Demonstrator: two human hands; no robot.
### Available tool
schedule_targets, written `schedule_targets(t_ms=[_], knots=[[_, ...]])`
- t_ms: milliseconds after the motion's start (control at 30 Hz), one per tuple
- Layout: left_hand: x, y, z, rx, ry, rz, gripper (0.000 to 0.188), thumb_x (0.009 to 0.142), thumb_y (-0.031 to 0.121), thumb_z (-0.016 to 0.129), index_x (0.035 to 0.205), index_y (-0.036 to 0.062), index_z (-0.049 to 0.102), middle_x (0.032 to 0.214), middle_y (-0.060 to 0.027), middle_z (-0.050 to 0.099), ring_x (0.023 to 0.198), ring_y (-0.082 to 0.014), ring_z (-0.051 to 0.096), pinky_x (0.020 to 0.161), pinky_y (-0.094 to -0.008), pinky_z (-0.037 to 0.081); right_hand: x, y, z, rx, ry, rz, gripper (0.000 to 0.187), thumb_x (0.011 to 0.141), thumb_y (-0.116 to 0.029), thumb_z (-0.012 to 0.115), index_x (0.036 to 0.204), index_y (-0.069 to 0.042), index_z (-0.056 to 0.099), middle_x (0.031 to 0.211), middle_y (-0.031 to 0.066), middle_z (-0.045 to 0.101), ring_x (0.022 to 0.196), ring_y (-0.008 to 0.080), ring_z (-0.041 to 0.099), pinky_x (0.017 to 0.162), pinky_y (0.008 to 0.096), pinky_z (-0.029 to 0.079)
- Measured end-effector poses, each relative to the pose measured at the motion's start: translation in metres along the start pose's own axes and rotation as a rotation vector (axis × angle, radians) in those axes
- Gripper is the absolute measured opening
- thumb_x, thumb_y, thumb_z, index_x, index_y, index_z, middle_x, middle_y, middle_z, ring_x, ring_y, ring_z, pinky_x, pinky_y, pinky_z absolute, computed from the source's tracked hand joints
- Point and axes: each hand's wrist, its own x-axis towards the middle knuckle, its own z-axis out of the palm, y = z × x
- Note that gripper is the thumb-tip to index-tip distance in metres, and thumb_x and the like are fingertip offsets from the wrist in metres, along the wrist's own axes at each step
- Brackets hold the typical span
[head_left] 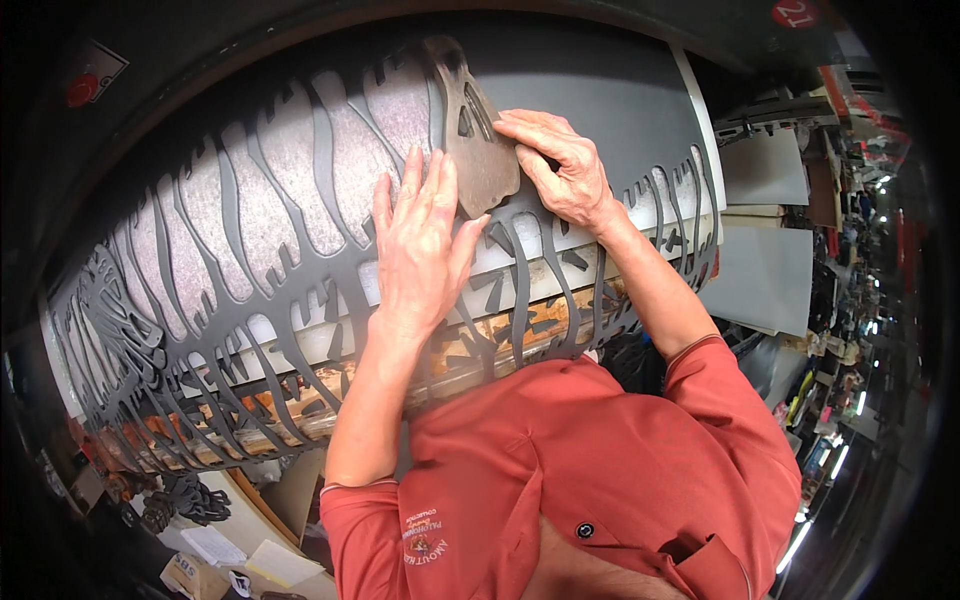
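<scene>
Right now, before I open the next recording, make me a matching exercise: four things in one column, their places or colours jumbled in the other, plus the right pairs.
Column one
1. Left hand
2. Brown plate
3. Shirt
4. Right hand

Column two
A. Red
B. At the plate's right side
C. At the plate's left side, fingers spread
D. Between the two hands

Right pairs: 1-C, 2-D, 3-A, 4-B

Pale sheets (755, 280) right; papers (282, 563) lower left; red disc (793, 13) upper right.
</scene>
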Motion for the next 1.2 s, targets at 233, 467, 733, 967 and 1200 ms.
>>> schedule_targets(t_ms=[233, 467, 733, 967, 1200], knots=[[0.002, 0.001, 0.002, 0.035, 0.006, -0.012, 0.071, 0.092, 0.022, 0.08, 0.151, -0.0046, 0.05, 0.147, -0.0252, 0.061, 0.147, -0.0431, 0.048, 0.123, -0.062, 0.026, 0.002, 0.0, 0.0, -0.001, 0.004, 0.014, 0.036, 0.093, 0.0, 0.066, 0.128, -0.004, 0.075, 0.133, 0.0177, 0.073, 0.127, 0.0338, 0.067, 0.113, 0.0419, 0.049], [0.002, 0.0, 0.005, 0.031, 0.044, -0.033, 0.074, 0.092, 0.022, 0.081, 0.155, 0.0008, 0.049, 0.146, -0.0222, 0.064, 0.147, -0.0398, 0.05, 0.124, -0.0578, 0.027, -0.004, -0.002, 0.001, -0.013, -0.026, -0.034, 0.059, 0.086, -0.018, 0.083, 0.141, -0.004, 0.066, 0.144, 0.0193, 0.065, 0.136, 0.0349, 0.06, 0.118, 0.0445, 0.045], [-0.009, -0.001, -0.015, -0.013, 0.063, -0.002, 0.064, 0.096, 0.015, 0.075, 0.152, -0.0018, 0.05, 0.145, -0.0232, 0.063, 0.144, -0.0427, 0.051, 0.12, -0.0551, 0.036, -0.02, -0.029, 0.014, -0.194, 0.098, -0.073, 0.091, 0.073, -0.04, 0.096, 0.145, 0.0, 0.06, 0.145, 0.0241, 0.062, 0.137, 0.04, 0.058, 0.116, 0.0487, 0.046], [-0.118, 0.048, -0.063, -0.278, 0.057, -0.264, 0.04, 0.092, -0.002, 0.074, 0.131, 0.0008, 0.067, 0.105, -0.0154, 0.073, 0.093, -0.0309, 0.069, 0.082, -0.0396, 0.056, -0.027, -0.033, 0.036, -0.293, 0.203, -0.017, 0.097, 0.067, -0.048, 0.095, 0.138, 0.007, 0.059, 0.133, 0.0272, 0.065, 0.125, 0.0436, 0.06, 0.109, 0.0517, 0.047], [-0.158, 0.043, -0.013, 0.06, 0.151, -0.044, 0.029, 0.084, -0.003, 0.081, 0.111, 0.0019, 0.071, 0.084, -0.0119, 0.066, 0.075, -0.0328, 0.059, 0.07, -0.0439, 0.051, -0.026, -0.032, 0.036, -0.246, 0.211, 0.05, 0.094, 0.067, -0.045, 0.095, 0.139, 0.004, 0.059, 0.126, 0.0269, 0.064, 0.121, 0.0434, 0.06, 0.108, 0.0502, 0.048]])
